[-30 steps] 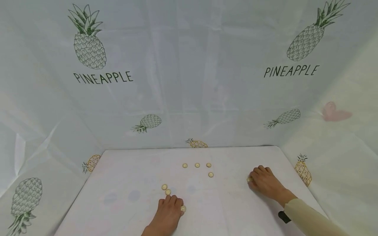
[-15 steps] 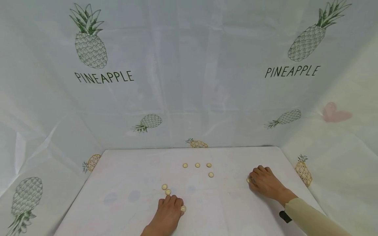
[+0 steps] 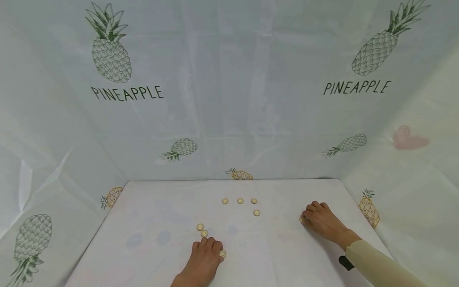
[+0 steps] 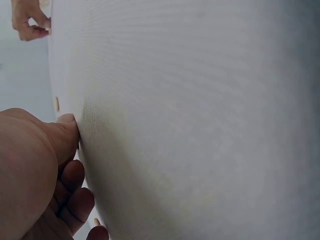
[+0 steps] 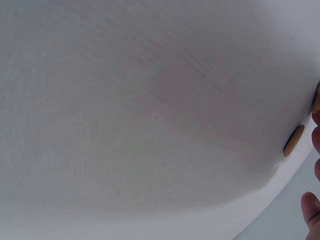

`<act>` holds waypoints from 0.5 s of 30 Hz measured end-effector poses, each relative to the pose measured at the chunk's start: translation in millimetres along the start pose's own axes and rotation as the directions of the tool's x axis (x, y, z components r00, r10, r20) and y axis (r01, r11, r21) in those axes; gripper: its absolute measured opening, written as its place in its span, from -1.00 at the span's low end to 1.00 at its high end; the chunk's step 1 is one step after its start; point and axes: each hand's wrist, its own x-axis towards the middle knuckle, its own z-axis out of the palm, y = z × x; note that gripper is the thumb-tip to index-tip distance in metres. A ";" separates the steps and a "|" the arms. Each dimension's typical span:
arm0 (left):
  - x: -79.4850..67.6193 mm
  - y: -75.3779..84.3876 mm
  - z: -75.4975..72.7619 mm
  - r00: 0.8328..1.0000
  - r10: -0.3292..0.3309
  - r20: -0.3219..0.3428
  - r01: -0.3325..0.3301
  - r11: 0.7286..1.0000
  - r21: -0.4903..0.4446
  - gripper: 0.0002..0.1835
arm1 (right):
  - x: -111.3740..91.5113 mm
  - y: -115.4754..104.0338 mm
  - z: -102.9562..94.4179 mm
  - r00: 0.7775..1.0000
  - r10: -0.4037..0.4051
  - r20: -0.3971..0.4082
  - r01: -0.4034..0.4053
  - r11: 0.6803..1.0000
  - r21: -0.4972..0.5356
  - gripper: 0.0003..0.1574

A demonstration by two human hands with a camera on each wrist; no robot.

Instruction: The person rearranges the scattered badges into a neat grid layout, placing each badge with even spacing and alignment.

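Observation:
My left hand [image 3: 203, 257] rests low on the table at front centre, fingers curled. A pale round wooden disc [image 3: 222, 254] shows at its thumb side, gripped there; in the left wrist view the thumb [image 4: 65, 132] hides it. My right hand [image 3: 322, 221], bent down onto the right part of the table, pinches another disc [image 3: 302, 219] partly covered by the fingers. Just beyond the left fingertips lie two discs, the nearer disc [image 3: 204, 233] almost at the knuckles and the farther disc [image 3: 200, 227] beside it. The right wrist view catches only fingertips [image 5: 311, 206] and a disc [image 5: 294, 141].
Toward the back, three discs form a row: a left disc [image 3: 225, 201], a middle disc [image 3: 240, 201] and a right disc [image 3: 254, 201]. One more disc [image 3: 256, 213] sits below the row's right end. White pineapple-printed cloth [image 3: 236, 99] walls the pale table [image 3: 143, 215] on its far sides.
The head view shifts very slightly. Both hands stay in about the same places, and the loose discs have not moved.

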 end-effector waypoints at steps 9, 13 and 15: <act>-0.2 -1.5 -1.1 1.000 -0.011 0.020 0.011 1.000 -0.011 -0.69 | 5.4 -2.4 2.0 0.999 -0.035 -0.027 0.035 0.999 -0.027 -0.73; 0.9 -1.1 -2.1 0.998 -0.026 0.061 0.028 0.999 -0.038 -0.70 | 9.5 -8.1 2.0 1.000 -0.024 0.006 0.024 0.997 -0.075 -0.73; 1.1 -1.5 -1.5 0.997 -0.027 0.067 0.030 0.999 -0.038 -0.70 | 13.7 -11.3 1.6 1.000 -0.018 0.022 0.020 0.996 -0.090 -0.72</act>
